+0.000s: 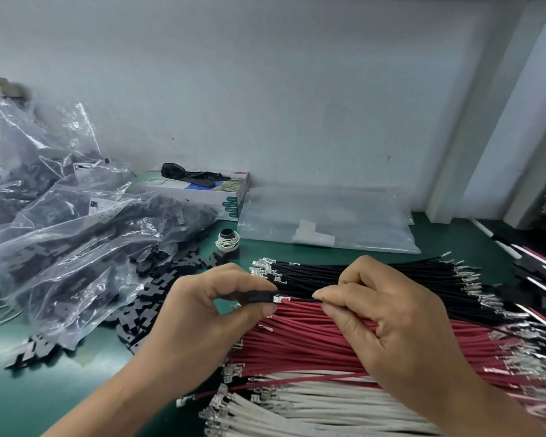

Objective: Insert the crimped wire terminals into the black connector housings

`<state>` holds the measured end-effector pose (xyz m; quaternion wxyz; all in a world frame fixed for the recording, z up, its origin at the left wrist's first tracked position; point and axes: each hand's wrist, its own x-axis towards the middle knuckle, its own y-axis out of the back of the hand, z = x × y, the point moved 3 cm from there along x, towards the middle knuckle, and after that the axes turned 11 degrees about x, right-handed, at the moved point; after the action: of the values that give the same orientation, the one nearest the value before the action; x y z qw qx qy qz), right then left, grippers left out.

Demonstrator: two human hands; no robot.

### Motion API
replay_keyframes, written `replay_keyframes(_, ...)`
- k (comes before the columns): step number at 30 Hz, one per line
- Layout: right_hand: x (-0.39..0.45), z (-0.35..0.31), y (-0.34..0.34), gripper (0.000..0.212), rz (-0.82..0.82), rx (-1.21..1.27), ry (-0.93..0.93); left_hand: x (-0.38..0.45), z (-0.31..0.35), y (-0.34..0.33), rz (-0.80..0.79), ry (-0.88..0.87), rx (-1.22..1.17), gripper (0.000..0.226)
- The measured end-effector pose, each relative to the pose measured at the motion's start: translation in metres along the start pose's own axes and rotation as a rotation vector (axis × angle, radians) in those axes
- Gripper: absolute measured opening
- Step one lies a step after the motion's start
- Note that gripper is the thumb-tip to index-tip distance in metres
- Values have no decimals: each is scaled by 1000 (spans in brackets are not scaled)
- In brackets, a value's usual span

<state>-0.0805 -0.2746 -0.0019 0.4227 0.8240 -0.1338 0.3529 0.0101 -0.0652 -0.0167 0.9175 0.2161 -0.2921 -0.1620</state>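
The left hand (202,304) pinches a black housing (259,297) above the red wires (312,339). The right hand (388,316) pinches a wire (300,299), its metal terminal (279,299) touching the housing's mouth.

Two hands (202,307); three wire bundles (312,335); one glove box (202,190); one held housing (259,297).

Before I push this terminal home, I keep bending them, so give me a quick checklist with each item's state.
1. Left hand grips the black housing: ok.
2. Right hand pinches the wire just behind the terminal: ok.
3. Terminal at the housing's opening: ok.
4. Terminal lined up with the cavity: cannot tell.
5. Terminal's latch side facing correctly: cannot tell.
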Motion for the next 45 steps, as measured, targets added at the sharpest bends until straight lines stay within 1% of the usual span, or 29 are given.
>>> replay_keyframes(6,1,-1,2,8,-17,-15,-26,-1,3,-3,-44,-20,10,17)
replay_keyframes(10,2,-5,1,10,-59,-50,-9,-2,3,-3,-58,-6,33,17)
replay_keyframes(14,3,-6,-1,15,-72,-82,32,-1,5,-2,-57,-6,-1,17)
replay_keyframes(20,4,-5,-3,13,-112,-13,50,-1,5,-3,-103,-1,2,18)
replay_keyframes(24,2,-8,-11,12,-131,-20,29,-2,5,-3,-134,-12,82,18)
replay_keyframes(28,1,-14,-24,12,-114,-90,31,-3,9,-3,-79,-60,256,18)
replay_keyframes(31,1,-16,-28,13,-109,-139,61,-4,9,-3,-91,-74,298,22)
replay_keyframes(36,3,-13,-23,12,-85,-39,44,-2,10,-2,-60,-55,260,18)
replay_keyframes(40,2,-15,-26,12,-67,-26,70,-4,12,-4,-97,-59,206,18)
replay_keyframes(45,0,-16,-28,13,-66,-14,79,-5,12,-7,-105,-72,177,20)
